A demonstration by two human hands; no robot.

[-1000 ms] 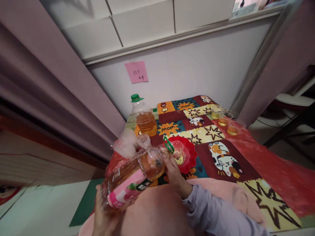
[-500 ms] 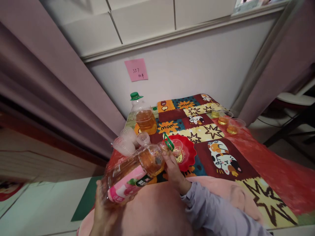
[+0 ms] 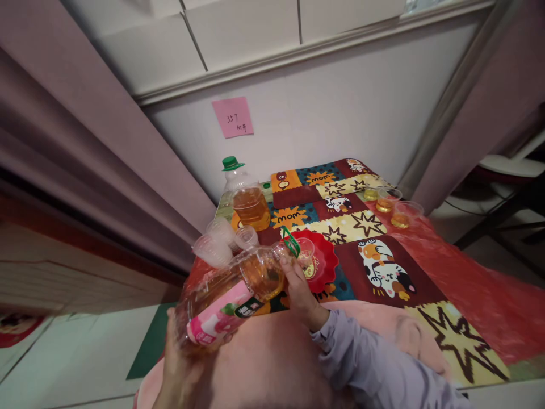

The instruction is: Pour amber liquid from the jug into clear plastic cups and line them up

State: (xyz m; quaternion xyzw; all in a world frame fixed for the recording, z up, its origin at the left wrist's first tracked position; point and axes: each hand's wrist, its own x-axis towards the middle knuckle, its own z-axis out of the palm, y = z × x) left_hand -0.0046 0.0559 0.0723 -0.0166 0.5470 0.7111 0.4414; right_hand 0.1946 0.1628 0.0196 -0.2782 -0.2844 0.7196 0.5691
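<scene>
A large clear bottle of amber liquid [image 3: 225, 304] with a pink label lies tilted between my hands, its neck pointing right and up. My left hand [image 3: 179, 352] is wrapped round its base. At the neck, just below the green handle ring [image 3: 290, 241], my right hand [image 3: 300, 289] grips it. The mouth is over a clear plastic cup [image 3: 305, 250] on a red scalloped plate [image 3: 327, 255]. Whether liquid is flowing into the cup I cannot tell. Behind the bottle lie stacked clear cups [image 3: 213, 247] and a single clear cup [image 3: 247, 237].
Another bottle [image 3: 251, 207] with a green cap stands at the back left. Clear cups of yellow liquid [image 3: 400, 216] stand along the right side. Patterned mats [image 3: 315, 196] and red plastic sheeting [image 3: 464, 295] cover the table. A pink note [image 3: 233, 117] is on the wall.
The view has shifted slightly, so everything sits a little higher and further left. Both hands keep their hold on the tilted bottle, with little other visible change.
</scene>
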